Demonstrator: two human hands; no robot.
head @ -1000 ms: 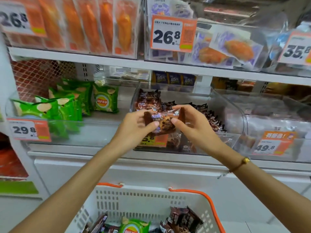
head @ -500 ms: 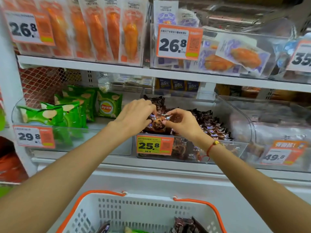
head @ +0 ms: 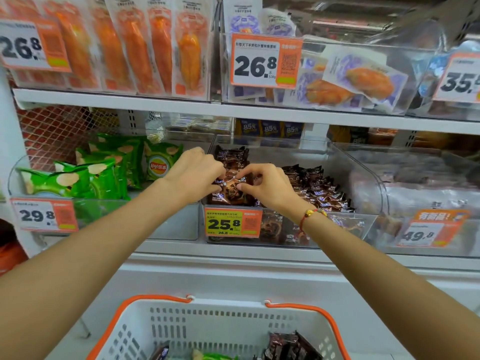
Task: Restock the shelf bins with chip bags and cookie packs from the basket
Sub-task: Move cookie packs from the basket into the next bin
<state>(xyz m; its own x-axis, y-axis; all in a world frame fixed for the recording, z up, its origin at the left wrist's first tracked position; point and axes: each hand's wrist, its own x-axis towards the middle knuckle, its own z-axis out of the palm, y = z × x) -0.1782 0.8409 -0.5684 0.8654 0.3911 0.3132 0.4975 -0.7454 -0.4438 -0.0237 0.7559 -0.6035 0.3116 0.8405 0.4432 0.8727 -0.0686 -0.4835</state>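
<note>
Both hands pinch one cookie pack (head: 232,187) at the front left corner of the clear cookie bin (head: 363,224) on the middle shelf. The left hand (head: 193,175) grips the pack's left edge with curled fingers; the right hand (head: 265,185) pinches its right edge between thumb and fingertips. The pack stands roughly upright, its printed face turned toward the camera, its long axis running up and down and its lower end just behind the bin's front wall above the 25.8 price tag (head: 232,222). It is a glossy dark brown wrapper picturing a chocolate-chip cookie, with small white and blue lettering. More brown packs (head: 319,193) lie piled behind and to the right in the same bin. In the neighbouring bin to the left, green chip bags (head: 104,175) stand in rows. Below, the white basket (head: 220,326) with orange handles holds more brown packs (head: 288,344) near its right side and a green bag (head: 215,356) at the frame's bottom edge.
</note>
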